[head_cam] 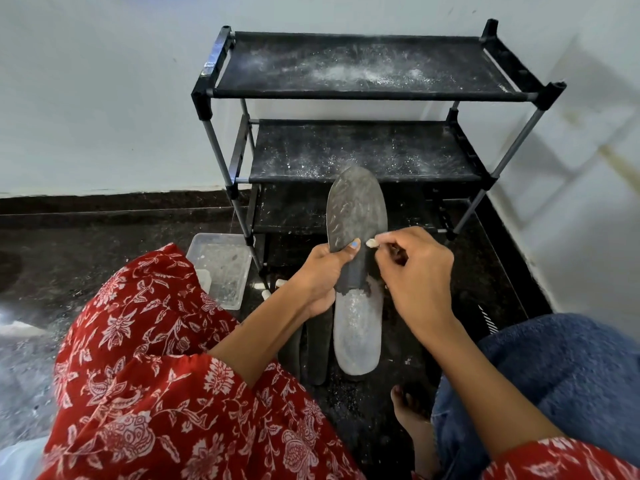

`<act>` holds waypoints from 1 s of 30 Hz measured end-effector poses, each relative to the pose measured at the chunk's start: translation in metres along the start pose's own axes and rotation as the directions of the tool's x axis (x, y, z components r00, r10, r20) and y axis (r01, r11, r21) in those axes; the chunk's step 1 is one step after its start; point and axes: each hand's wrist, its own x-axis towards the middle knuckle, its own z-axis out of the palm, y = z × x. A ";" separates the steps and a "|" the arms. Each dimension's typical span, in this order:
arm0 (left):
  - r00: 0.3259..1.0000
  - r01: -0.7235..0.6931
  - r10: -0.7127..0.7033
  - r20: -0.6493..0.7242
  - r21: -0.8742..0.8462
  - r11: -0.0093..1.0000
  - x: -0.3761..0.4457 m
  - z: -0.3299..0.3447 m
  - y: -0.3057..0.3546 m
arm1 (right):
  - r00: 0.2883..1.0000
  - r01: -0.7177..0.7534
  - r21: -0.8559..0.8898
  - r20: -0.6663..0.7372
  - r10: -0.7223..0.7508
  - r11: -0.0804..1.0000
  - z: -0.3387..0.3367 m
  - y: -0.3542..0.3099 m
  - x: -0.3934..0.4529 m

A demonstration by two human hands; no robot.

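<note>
My left hand (320,271) grips a dark grey shoe insole (356,209) near its lower end and holds it upright in front of me. My right hand (412,268) pinches a small pale lump (371,242) between thumb and fingertips, right at the insole's right edge. A second, lighter grey insole (356,327) lies flat on the floor below my hands, dusted with white specks. Beside it on the left lie two dark narrow strips (317,355).
A black three-tier rack (363,95) dusted with white powder stands against the wall ahead. A clear plastic tub (221,268) sits on the dark floor to the left. My red floral clothing (156,375) covers the lower left; blue cloth (561,375) and a bare foot (412,420) lie at the right.
</note>
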 end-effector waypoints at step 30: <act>0.999 -0.019 0.019 0.033 0.005 1.000 0.008 -0.005 0.004 | 0.986 0.064 -0.007 0.154 -0.062 0.998 0.000 -0.004 -0.006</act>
